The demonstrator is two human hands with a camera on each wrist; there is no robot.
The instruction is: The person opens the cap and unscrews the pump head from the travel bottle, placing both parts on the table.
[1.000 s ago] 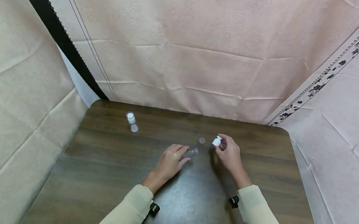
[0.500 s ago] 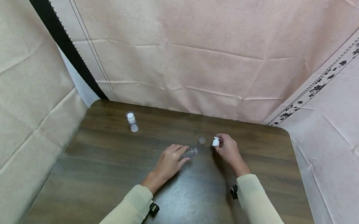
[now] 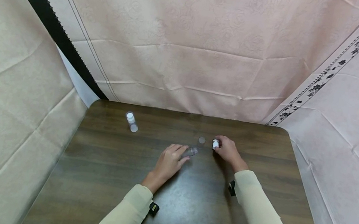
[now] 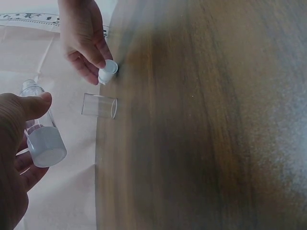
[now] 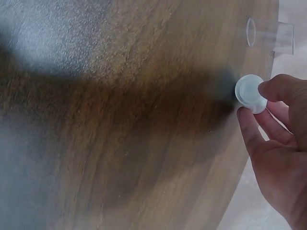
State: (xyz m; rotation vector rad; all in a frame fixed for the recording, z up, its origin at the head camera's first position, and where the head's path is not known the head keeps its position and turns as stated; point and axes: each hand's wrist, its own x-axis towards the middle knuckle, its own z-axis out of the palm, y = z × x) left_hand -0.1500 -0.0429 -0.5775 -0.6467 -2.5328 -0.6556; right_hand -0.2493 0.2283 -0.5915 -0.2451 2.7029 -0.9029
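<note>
My left hand point(image 3: 168, 163) holds a small clear bottle point(image 3: 190, 151), tilted, its neck uncovered and pointing right. In the left wrist view the bottle's base point(image 4: 47, 146) looks whitish, with the thumb across its upper part. My right hand point(image 3: 229, 150) pinches a white bottle top point(image 3: 215, 144) between thumb and fingers, low over the table or touching it. The right wrist view shows the round end of that white top point(image 5: 250, 92). Between the hands a clear cylindrical cap point(image 3: 201, 140) stands on the table; its walls point(image 4: 98, 105) are see-through.
Another small bottle point(image 3: 132, 122) with a white top under a clear cap stands at the back left of the brown wooden table point(image 3: 106, 178). Pale cloth point(image 3: 187, 52) hangs behind the table and along both sides.
My right hand has lowered the white top toward the table and turned it more upright. The left hand and its bottle have stayed nearly still.
</note>
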